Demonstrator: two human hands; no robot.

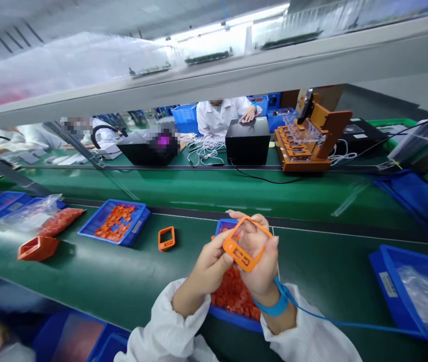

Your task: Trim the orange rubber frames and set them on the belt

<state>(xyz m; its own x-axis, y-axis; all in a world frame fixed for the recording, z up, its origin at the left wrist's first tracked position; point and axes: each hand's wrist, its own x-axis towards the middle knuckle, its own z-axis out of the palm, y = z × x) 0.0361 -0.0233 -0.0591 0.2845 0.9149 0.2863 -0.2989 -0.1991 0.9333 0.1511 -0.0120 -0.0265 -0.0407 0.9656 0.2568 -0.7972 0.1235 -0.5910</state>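
An orange plastic frame (247, 262) with a large window and small slots is held up between both hands. My left hand (214, 266) pinches its lower left side between thumb and fingers. Around its right side curls my right hand (261, 271), palm behind the window, a blue strap on the wrist. Beneath the hands is a blue bin of small orange parts (232, 294), partly covered by my hands and sleeves. A similar orange frame (166, 239) lies on the green bench to the left.
Left on the bench are a blue tray of orange pieces (117, 221), stacked orange frames (37, 248) and a plastic bag (61, 221). A blue bin (395, 286) stands right. Across the conveyor (198, 188), a person (217, 118) touches a black box (247, 142) beside an orange fixture (300, 146).
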